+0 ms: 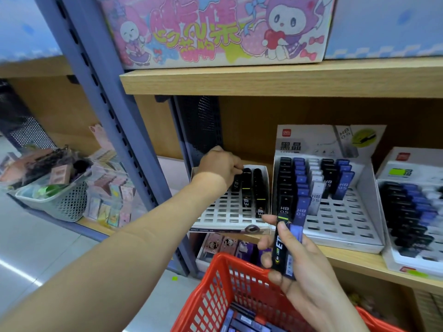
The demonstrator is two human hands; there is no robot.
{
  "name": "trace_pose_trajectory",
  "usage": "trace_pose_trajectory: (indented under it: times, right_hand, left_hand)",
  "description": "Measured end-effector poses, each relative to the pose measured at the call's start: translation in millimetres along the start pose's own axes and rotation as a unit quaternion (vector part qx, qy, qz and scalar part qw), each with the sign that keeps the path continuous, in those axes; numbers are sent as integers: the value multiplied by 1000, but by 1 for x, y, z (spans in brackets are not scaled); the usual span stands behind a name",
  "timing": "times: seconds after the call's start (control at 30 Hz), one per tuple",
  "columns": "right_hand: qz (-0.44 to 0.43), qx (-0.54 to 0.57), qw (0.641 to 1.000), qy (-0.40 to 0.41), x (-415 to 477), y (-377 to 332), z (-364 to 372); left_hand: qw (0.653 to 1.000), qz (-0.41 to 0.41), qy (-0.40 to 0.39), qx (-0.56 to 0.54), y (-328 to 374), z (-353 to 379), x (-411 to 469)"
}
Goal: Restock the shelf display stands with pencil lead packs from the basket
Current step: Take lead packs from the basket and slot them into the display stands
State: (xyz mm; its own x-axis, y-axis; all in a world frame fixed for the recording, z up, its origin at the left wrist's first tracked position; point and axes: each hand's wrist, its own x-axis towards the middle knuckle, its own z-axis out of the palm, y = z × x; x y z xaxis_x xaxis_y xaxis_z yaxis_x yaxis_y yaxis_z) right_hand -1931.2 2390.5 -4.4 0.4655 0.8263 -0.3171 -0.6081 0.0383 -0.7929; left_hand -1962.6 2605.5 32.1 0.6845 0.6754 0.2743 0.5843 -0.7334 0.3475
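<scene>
Now | left grip (219, 166) pinching pack (236, 182) in stand (223, 212) | right grip (304, 267) holding packs (280, 250)

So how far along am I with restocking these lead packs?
Early. The left stand has a few black packs at the back; the left hand pinches another black pack there. The right hand holds more packs, the red basket holds others, and most slots sit empty.

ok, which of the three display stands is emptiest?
The leftmost stand, where the left hand reaches in: only a few black packs at its back right, most slots bare. The middle stand and right stand each hold several fuller rows.
</scene>
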Motion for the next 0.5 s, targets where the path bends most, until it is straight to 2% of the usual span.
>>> trace_pose_trajectory:
  times: [0.27, 0.4, 0.5]
  right_hand:
    - [18, 2, 999, -46, -6, -6, -1]
    - [21, 15, 999, -46, -5, -7, -3]
    - [26, 36, 998, -39, -2, -5, -2]
  left_hand:
    - [999, -35, -1, -36, 4, -12, 1]
    - [1000, -11, -19, -11, -2, -12, 1]
    - [1000, -12, -2, -4, -3, -8, 1]
